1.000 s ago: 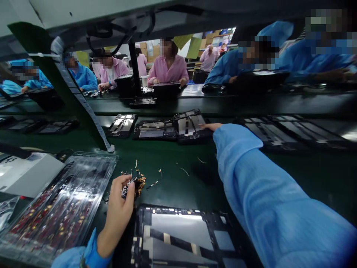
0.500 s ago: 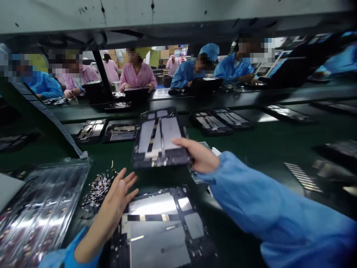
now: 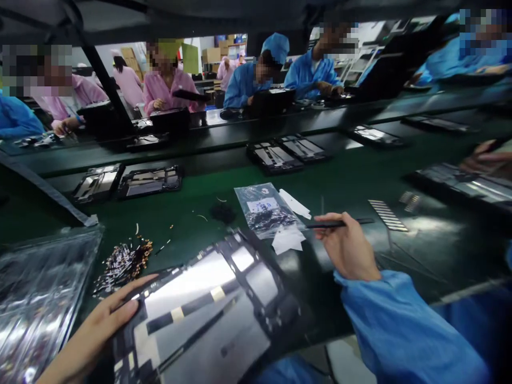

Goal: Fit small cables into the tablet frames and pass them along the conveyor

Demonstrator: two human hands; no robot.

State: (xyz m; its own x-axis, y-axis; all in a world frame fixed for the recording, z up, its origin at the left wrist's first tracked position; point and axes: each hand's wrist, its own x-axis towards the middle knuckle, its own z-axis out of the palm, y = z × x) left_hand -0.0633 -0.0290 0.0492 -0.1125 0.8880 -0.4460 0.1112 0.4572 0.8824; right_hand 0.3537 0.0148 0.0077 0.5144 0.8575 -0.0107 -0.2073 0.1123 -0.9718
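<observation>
A dark tablet chassis (image 3: pixel 208 309) with silver panels lies tilted at the near edge of the green bench (image 3: pixel 348 181). My left hand (image 3: pixel 100 325) rests on its left corner, fingers stretched out flat. My right hand (image 3: pixel 348 248) is closed around a thin black stick tool (image 3: pixel 340 223) that points right, just right of the chassis. A pile of small brown and black parts (image 3: pixel 120 261) lies above my left hand. A clear bag of small parts (image 3: pixel 266 210) and white paper scraps (image 3: pixel 290 237) lie between the chassis and my right hand.
A clear plastic tray (image 3: pixel 36 298) sits at the far left. More open tablet chassis (image 3: pixel 148 181) (image 3: pixel 288 152) lie along the belt. Flat strips (image 3: pixel 387 215) lie to the right. Another person's hand (image 3: pixel 486 157) works at the right edge; people in pink and blue coats sit opposite.
My right hand has let go of the chassis it carried and now holds the stick tool. My left hand has come down onto the chassis in front of me. The view has swung right.
</observation>
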